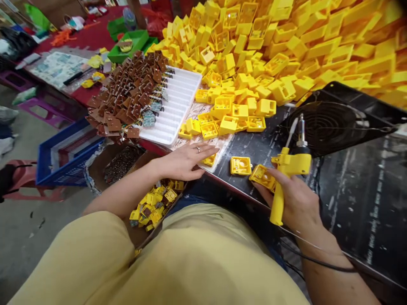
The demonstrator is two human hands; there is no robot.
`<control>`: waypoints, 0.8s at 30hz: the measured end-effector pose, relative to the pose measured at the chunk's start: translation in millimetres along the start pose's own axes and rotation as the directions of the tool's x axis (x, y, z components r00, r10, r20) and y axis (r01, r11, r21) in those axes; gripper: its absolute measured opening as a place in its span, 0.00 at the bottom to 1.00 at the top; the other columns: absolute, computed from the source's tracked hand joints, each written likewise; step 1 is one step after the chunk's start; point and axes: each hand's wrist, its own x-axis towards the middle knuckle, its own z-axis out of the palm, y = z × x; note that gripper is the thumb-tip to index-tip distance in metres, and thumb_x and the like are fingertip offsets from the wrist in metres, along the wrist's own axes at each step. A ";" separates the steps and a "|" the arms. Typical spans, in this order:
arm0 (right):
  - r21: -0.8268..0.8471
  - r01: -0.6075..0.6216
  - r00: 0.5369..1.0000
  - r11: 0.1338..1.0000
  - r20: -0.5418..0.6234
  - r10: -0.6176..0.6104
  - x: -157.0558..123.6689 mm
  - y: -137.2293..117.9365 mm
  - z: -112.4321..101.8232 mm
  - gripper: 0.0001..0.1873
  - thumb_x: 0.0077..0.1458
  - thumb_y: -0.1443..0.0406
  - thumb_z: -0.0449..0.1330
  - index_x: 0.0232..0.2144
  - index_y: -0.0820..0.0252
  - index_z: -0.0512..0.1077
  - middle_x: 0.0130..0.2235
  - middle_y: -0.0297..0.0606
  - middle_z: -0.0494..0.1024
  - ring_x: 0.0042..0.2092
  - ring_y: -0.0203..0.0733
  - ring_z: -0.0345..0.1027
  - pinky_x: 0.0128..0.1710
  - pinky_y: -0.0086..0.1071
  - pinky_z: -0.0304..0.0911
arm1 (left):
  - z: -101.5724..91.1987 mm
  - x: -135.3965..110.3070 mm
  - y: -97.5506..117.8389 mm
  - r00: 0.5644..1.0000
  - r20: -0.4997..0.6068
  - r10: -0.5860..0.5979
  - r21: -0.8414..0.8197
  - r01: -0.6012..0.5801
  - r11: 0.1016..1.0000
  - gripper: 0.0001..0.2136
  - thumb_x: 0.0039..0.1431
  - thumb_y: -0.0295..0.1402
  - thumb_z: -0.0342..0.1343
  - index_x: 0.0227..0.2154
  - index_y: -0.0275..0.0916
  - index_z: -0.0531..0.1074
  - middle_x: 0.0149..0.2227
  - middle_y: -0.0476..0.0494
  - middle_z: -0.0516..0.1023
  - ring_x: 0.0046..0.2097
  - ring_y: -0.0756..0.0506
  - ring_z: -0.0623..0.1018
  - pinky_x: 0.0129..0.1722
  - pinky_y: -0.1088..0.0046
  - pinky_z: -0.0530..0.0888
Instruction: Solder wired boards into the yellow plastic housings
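My left hand (pixel 186 162), a ring on one finger, stretches flat over the table edge. Its fingers lie over a small yellow plastic case (pixel 210 160) and partly cover it; whether they press on it I cannot tell. My right hand (pixel 299 201) grips a yellow pistol-shaped soldering gun (pixel 278 201), its metal tip pointing away from me. The same hand pinches another open yellow case (pixel 263 176) between thumb and fingers. Between both hands a third yellow case (pixel 241 165) sits open side up on the black board.
A large heap of yellow cases (pixel 248 55) fills the back. Brown circuit boards with wires (pixel 127 93) lie on a white ribbed tray (pixel 178 101). A black fan (pixel 330 123) stands behind the soldering gun. Below the left forearm is a box of yellow parts (pixel 155 207); cables trail at right.
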 end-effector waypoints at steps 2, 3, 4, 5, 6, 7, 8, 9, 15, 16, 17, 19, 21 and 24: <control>-0.002 -0.004 1.000 1.000 0.012 0.004 -1.2 0.8 1.1 0.20 0.65 0.56 0.64 0.54 0.61 0.70 0.31 0.35 0.71 0.29 0.41 0.67 0.30 0.32 0.63 | -1.5 -1.7 -2.9 0.997 0.035 0.069 0.023 -0.069 0.997 0.24 0.67 0.28 0.50 0.65 0.32 0.67 0.67 0.32 0.71 0.66 0.38 0.72 0.66 0.58 0.71; -0.003 -0.007 1.000 1.000 0.018 0.007 -1.6 1.2 1.7 0.21 0.65 0.55 0.64 0.54 0.61 0.70 0.31 0.35 0.71 0.30 0.40 0.67 0.30 0.32 0.63 | -1.6 0.5 -1.5 0.999 0.038 0.038 0.059 -0.040 0.997 0.22 0.68 0.26 0.48 0.63 0.34 0.69 0.65 0.32 0.73 0.63 0.38 0.75 0.62 0.58 0.73; -0.004 -0.011 1.000 1.000 0.022 0.011 -2.0 1.6 2.4 0.21 0.65 0.55 0.64 0.54 0.61 0.70 0.31 0.35 0.72 0.30 0.40 0.67 0.30 0.31 0.63 | -1.7 4.3 1.9 0.999 0.039 -0.012 0.096 0.008 0.995 0.21 0.69 0.25 0.47 0.61 0.35 0.71 0.61 0.32 0.76 0.59 0.38 0.78 0.58 0.59 0.76; -0.003 -0.014 1.000 1.000 0.025 0.014 -2.1 1.8 3.2 0.21 0.66 0.55 0.64 0.54 0.60 0.70 0.31 0.35 0.72 0.30 0.40 0.67 0.30 0.31 0.63 | -1.8 9.2 6.8 0.997 0.043 -0.061 0.124 0.055 0.991 0.19 0.70 0.26 0.47 0.60 0.35 0.72 0.58 0.32 0.78 0.56 0.38 0.79 0.54 0.59 0.77; -0.001 -0.017 0.999 1.000 0.027 0.017 -2.1 1.8 3.9 0.21 0.66 0.55 0.63 0.54 0.60 0.71 0.31 0.35 0.72 0.30 0.39 0.67 0.30 0.31 0.62 | -2.0 14.7 12.4 0.993 0.051 -0.103 0.143 0.095 0.985 0.17 0.70 0.28 0.48 0.58 0.34 0.73 0.55 0.32 0.79 0.53 0.38 0.80 0.51 0.60 0.78; 0.001 -0.021 0.999 1.000 0.027 0.021 -2.1 1.6 4.5 0.20 0.66 0.55 0.63 0.54 0.60 0.71 0.31 0.35 0.72 0.30 0.39 0.68 0.31 0.31 0.62 | -2.6 20.4 17.9 0.989 0.059 -0.135 0.157 0.124 0.980 0.16 0.70 0.30 0.51 0.56 0.33 0.74 0.52 0.31 0.79 0.52 0.37 0.80 0.50 0.60 0.78; 0.002 -0.025 0.999 1.000 0.027 0.025 -2.1 1.2 4.9 0.20 0.66 0.56 0.64 0.55 0.60 0.71 0.31 0.35 0.72 0.30 0.39 0.68 0.31 0.31 0.62 | -3.4 25.7 22.4 0.986 0.060 -0.159 0.168 0.147 0.975 0.15 0.69 0.32 0.53 0.54 0.31 0.74 0.50 0.31 0.79 0.52 0.35 0.80 0.50 0.59 0.78; 0.002 -0.029 0.999 1.000 0.031 0.029 -2.2 0.8 4.9 0.21 0.65 0.56 0.64 0.55 0.60 0.71 0.31 0.35 0.72 0.30 0.39 0.68 0.31 0.31 0.63 | -4.4 30.2 25.3 0.984 0.056 -0.166 0.175 0.154 0.972 0.15 0.69 0.34 0.55 0.52 0.30 0.75 0.49 0.30 0.79 0.52 0.34 0.80 0.51 0.57 0.78; 0.020 -0.052 0.992 0.998 0.118 0.050 -3.8 4.3 -6.6 0.23 0.67 0.55 0.61 0.60 0.54 0.67 0.35 0.36 0.74 0.33 0.42 0.72 0.33 0.32 0.67 | 1.3 40.2 16.0 0.999 -0.051 -0.014 0.062 0.017 0.998 0.20 0.63 0.40 0.64 0.52 0.34 0.75 0.53 0.30 0.78 0.55 0.32 0.77 0.54 0.53 0.75; 0.028 -0.055 0.991 0.998 0.127 0.052 -3.3 6.1 -10.1 0.24 0.67 0.55 0.61 0.61 0.52 0.65 0.36 0.36 0.75 0.33 0.42 0.72 0.33 0.33 0.67 | 6.8 41.6 16.7 0.995 -0.104 0.000 0.015 0.001 1.000 0.25 0.62 0.45 0.64 0.57 0.35 0.73 0.59 0.28 0.76 0.59 0.30 0.74 0.57 0.50 0.73; 0.035 -0.055 0.990 0.998 0.128 0.050 -2.3 8.2 -13.4 0.25 0.67 0.55 0.61 0.63 0.50 0.64 0.35 0.35 0.75 0.32 0.42 0.73 0.33 0.33 0.68 | 13.4 43.8 19.5 0.989 -0.151 0.010 -0.031 -0.015 0.999 0.31 0.61 0.50 0.64 0.61 0.36 0.70 0.63 0.28 0.72 0.63 0.29 0.72 0.60 0.48 0.71; 0.045 -0.052 0.991 0.998 0.127 0.046 0.8 12.7 -18.3 0.28 0.67 0.58 0.62 0.66 0.46 0.61 0.33 0.34 0.74 0.30 0.44 0.72 0.30 0.34 0.67 | 27.2 51.7 30.0 0.983 -0.177 0.054 -0.081 -0.069 0.994 0.36 0.64 0.54 0.59 0.67 0.35 0.64 0.67 0.27 0.69 0.68 0.31 0.67 0.65 0.49 0.67; 0.076 -0.009 0.990 0.997 0.143 -0.002 4.0 17.4 -19.5 0.33 0.66 0.60 0.63 0.68 0.43 0.58 0.30 0.34 0.73 0.27 0.45 0.71 0.26 0.35 0.65 | 37.3 63.3 40.7 0.990 -0.100 0.101 -0.072 -0.108 0.992 0.26 0.71 0.43 0.52 0.67 0.36 0.66 0.63 0.31 0.75 0.65 0.35 0.71 0.62 0.55 0.69; 0.107 0.050 0.978 0.993 0.198 -0.071 2.5 24.0 -17.0 0.39 0.63 0.59 0.64 0.71 0.41 0.54 0.37 0.41 0.80 0.33 0.53 0.76 0.29 0.41 0.69 | 39.2 75.1 45.9 0.973 -0.012 0.232 -0.045 -0.232 0.972 0.25 0.73 0.41 0.49 0.68 0.38 0.66 0.68 0.34 0.70 0.67 0.37 0.69 0.66 0.57 0.66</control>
